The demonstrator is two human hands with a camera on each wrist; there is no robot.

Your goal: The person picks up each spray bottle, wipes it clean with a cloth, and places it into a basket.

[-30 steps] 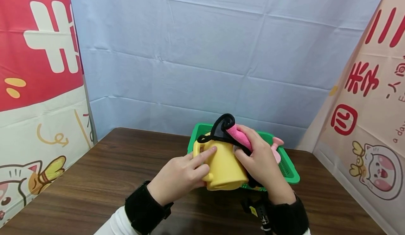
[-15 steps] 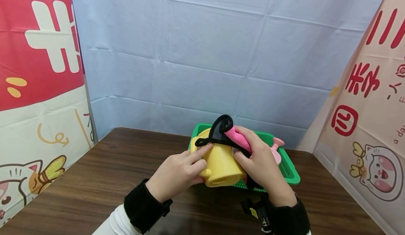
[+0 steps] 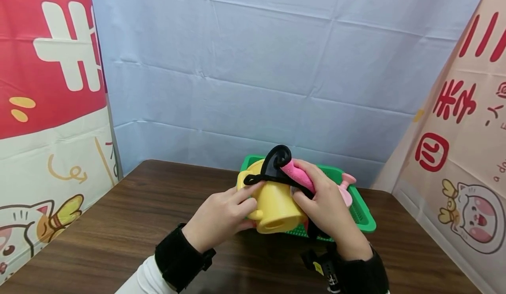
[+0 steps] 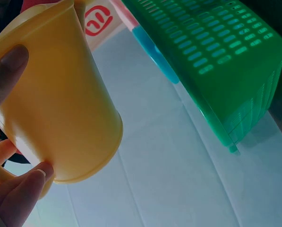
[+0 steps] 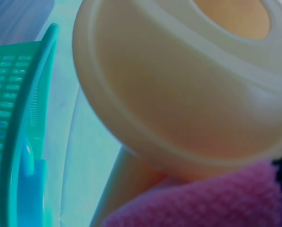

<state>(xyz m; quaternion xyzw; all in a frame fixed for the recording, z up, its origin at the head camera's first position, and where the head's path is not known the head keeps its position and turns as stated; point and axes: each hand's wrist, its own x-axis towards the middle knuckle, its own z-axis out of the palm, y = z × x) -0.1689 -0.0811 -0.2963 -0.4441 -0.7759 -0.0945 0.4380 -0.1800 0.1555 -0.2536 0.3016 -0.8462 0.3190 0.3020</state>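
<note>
A yellow toy watering can (image 3: 276,204) is held tilted above the table, in front of the green basket. My left hand (image 3: 223,215) grips it by the handle (image 3: 242,182), and one finger lies along its side. In the left wrist view the can's body (image 4: 60,99) shows between the fingertips. My right hand (image 3: 328,201) holds a pink cloth (image 3: 297,174) with a black backing and edge, folded over and lying against the can. In the right wrist view the fuzzy cloth (image 5: 211,201) touches the can's rounded top (image 5: 178,94). The right fingertips are hidden behind the cloth.
The green basket (image 3: 361,212) stands on the dark wooden table (image 3: 178,184) behind the hands. A pink toy piece with a flared end (image 3: 346,180) sticks out of it, and a blue item (image 4: 155,54) shows at its rim. A pale blue curtain (image 3: 257,74) hangs behind.
The watering can and my left hand have shifted slightly left and up, and the can's tilt has changed a little. The cloth has stayed against the can, with my right hand nearly still.
</note>
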